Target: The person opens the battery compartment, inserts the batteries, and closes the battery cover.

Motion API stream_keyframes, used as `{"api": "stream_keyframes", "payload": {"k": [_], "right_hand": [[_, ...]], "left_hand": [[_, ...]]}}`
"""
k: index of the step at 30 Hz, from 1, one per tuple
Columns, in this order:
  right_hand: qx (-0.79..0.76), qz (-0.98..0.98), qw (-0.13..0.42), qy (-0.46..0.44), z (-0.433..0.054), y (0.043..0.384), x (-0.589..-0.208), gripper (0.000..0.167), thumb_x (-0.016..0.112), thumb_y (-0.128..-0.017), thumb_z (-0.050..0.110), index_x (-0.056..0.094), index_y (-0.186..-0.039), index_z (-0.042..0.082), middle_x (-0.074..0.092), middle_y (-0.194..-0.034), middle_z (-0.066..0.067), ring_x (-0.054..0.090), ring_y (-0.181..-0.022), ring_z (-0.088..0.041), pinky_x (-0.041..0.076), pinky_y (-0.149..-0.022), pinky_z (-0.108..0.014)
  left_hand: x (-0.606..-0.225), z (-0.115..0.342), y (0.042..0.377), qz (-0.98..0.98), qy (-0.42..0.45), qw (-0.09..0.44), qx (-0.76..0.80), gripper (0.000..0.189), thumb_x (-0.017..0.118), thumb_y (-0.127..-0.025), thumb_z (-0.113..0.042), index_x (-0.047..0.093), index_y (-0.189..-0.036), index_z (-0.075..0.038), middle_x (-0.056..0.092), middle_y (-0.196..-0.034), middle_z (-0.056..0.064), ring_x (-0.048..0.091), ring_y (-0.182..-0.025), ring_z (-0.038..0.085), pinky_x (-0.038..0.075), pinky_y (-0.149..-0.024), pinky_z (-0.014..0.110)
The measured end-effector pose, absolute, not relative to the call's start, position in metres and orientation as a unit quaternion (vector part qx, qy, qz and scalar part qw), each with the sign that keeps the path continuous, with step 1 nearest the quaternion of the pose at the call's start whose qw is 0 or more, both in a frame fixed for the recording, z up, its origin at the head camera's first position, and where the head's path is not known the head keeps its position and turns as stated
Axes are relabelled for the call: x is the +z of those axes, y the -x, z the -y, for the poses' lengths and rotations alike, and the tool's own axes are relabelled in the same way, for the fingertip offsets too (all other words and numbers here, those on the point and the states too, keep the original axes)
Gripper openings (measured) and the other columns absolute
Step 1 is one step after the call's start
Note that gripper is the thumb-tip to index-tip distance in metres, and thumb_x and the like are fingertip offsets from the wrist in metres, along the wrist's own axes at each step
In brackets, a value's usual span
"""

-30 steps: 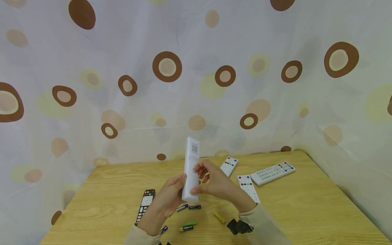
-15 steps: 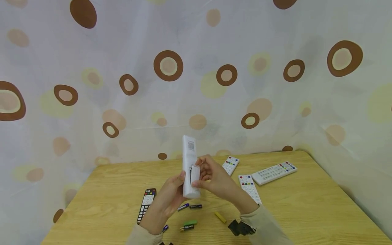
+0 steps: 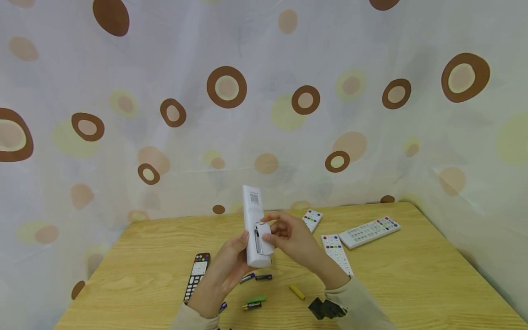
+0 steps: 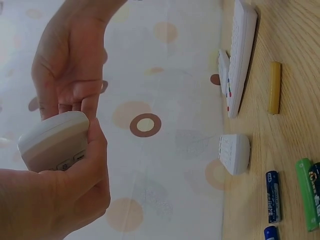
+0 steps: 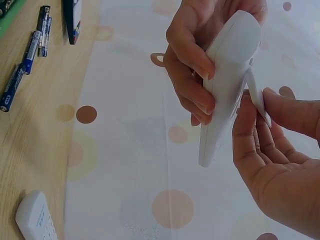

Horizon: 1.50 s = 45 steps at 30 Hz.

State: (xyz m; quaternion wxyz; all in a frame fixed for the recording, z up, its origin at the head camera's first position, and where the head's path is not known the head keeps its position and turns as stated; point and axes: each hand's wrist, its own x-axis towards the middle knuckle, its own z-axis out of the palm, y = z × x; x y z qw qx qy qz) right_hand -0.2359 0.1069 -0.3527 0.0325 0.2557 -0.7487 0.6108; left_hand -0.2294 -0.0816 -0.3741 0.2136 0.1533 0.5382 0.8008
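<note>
A white remote control (image 3: 252, 208) stands tilted above the table, its back with a printed code facing me. My left hand (image 3: 226, 268) grips it around the lower half, thumb along the side. Between thumb and fingers my right hand (image 3: 294, 239) pinches the battery cover (image 5: 256, 92), which is swung away from the remote's back at an angle. Its one end sits close against the remote in the right wrist view. Beside the cover, part of the battery compartment (image 3: 257, 240) shows, dark and narrow. The remote's buttons face away, with a few visible in the left wrist view.
Three white remotes lie at the right: a far one (image 3: 312, 220), a near one (image 3: 336, 251) and a larger one (image 3: 369, 232). A black remote (image 3: 198, 270) lies left. Below the hands are several batteries, including a yellow one (image 3: 297, 292) and a green one (image 3: 256, 299). A patterned curtain (image 3: 264, 114) hangs behind.
The battery cover, flush on the remote a second ago, is now lifted off its back and tipped to the right by my right hand. The remote's top has leaned left.
</note>
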Motion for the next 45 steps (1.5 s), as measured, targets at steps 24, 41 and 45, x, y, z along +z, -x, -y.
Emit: {"api": "stream_keyframes", "payload": {"k": [24,41,45], "right_hand": [[0.389,0.889,0.115,-0.213,-0.137,0.241,-0.37,0.015,0.065,-0.088,-0.001,0.069,-0.102,0.002,0.07,-0.091,-0.007,0.065,-0.077,-0.016,0.053,-0.066,-0.025],[0.26,0.946,0.063,-0.183,-0.146,0.248,-0.403,0.021,0.069,-0.077,-0.01,0.06,-0.066,0.005,0.053,-0.063,0.001,0.048,-0.059,-0.013,0.043,-0.053,-0.028],[0.224,0.953,0.066,-0.192,-0.143,0.25,-0.412,0.021,0.066,-0.075,-0.012,0.057,-0.066,0.004,0.053,-0.064,-0.002,0.051,-0.061,-0.017,0.046,-0.056,-0.033]], "left_hand": [[-0.371,0.09,0.224,-0.508,-0.114,0.21,0.827,0.058,0.025,-0.107,-0.031,0.007,-0.152,0.0,0.034,-0.141,0.027,0.049,-0.119,0.026,0.04,-0.101,0.047],[-0.369,0.09,0.219,-0.497,-0.11,0.211,0.834,0.059,0.03,-0.106,-0.031,0.008,-0.153,-0.001,0.023,-0.15,0.03,0.049,-0.121,0.028,0.04,-0.101,0.05],[-0.368,0.089,0.219,-0.5,-0.109,0.21,0.833,0.058,0.031,-0.106,-0.032,0.012,-0.153,-0.003,0.033,-0.144,0.028,0.051,-0.119,0.027,0.043,-0.096,0.045]]}}
